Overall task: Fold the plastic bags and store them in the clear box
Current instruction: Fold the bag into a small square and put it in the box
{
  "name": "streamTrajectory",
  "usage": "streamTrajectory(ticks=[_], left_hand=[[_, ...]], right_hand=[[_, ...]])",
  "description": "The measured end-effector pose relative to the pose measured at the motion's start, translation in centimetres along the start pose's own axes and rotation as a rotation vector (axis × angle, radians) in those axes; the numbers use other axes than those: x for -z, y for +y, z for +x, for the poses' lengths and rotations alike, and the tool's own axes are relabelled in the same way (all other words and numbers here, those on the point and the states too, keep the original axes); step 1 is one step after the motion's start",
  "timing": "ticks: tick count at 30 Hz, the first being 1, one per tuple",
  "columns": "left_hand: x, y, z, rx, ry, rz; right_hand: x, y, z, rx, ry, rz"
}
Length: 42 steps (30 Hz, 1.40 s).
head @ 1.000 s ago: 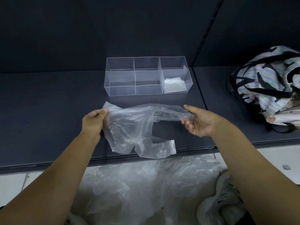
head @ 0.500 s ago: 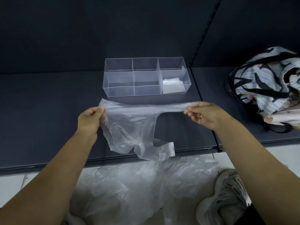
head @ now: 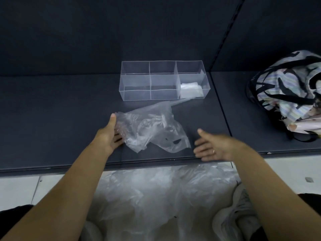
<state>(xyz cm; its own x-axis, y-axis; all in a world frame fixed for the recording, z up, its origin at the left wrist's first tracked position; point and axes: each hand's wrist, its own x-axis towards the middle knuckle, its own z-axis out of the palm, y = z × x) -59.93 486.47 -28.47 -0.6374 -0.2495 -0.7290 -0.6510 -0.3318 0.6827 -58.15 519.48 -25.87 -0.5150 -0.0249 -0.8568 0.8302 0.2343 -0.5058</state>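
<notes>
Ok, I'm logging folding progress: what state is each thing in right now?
plastic bag: unfolded, crumpled, lying on the shelf
clear box: open-topped, one folded bag in front right compartment
left hand: open, touching the bag's left edge
right hand: open, holding nothing
pile of bags: loose, unfolded, below the shelf
</notes>
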Motion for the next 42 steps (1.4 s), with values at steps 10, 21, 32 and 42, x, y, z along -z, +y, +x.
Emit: streamTrajectory(ticks=[10, 21, 32, 42], left_hand=[[-1.8, -4.8, -6.9, 0.098, -0.043, -0.087], [-2.9, -5.6, -6.9, 0.004, 0.089, -0.141], [0.6, -6.1, -5.9, -0.06, 0.134, -0.055], [1.6, -8.5, -5.4, -0.127, 0.245, 0.319]], right_hand=[[-4.9, 1.5, -1.0, -0.001, -0.058, 0.486], [-5.0, -1.3, -0.8, 0.03, -0.02, 0.544], [0.1, 0.6, 0.1, 0.178, 0.372, 0.465], [1.2, 5.0, 1.4, 0.186, 0.708, -0.088]])
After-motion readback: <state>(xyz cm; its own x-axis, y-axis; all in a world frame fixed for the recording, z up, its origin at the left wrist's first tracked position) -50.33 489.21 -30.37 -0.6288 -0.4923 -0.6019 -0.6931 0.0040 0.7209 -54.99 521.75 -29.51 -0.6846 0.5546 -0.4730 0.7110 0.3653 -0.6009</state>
